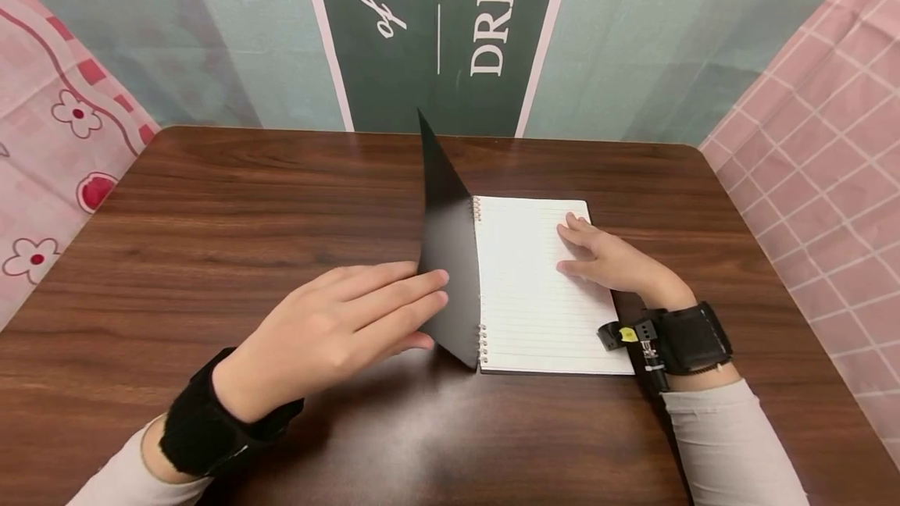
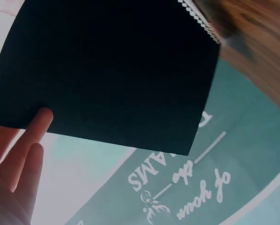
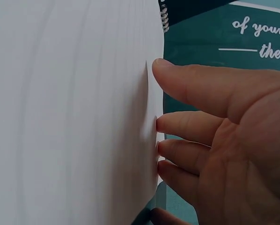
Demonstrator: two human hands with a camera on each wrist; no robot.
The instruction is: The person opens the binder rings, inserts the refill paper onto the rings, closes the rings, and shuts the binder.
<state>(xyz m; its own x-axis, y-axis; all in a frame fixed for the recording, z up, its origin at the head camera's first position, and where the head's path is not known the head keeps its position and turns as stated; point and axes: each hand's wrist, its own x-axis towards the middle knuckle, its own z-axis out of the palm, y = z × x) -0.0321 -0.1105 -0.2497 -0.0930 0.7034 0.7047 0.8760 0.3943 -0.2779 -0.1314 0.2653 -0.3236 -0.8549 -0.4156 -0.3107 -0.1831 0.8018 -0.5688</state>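
A spiral notebook lies on the wooden table with its lined white page (image 1: 534, 287) facing up. Its black cover (image 1: 450, 279) stands raised on the left of the coil binding (image 1: 483, 343). My left hand (image 1: 330, 334) is at the cover's free edge, fingers extended; two fingers overlap the inner face in the head view. From the left wrist, one fingertip (image 2: 46, 115) lies over the black sheet and other fingers pass behind its edge. My right hand (image 1: 612, 256) rests on the page's right side, fingers spread, thumb and fingertips at the paper (image 3: 83, 112) in the right wrist view.
The brown wooden table (image 1: 246, 201) extends around the notebook. Behind it hangs a green cloth with white lettering (image 1: 436, 45). A pink flowered cloth (image 1: 56, 147) is at the left, a pink checked one (image 1: 830, 147) at the right. Both wrists wear black bands.
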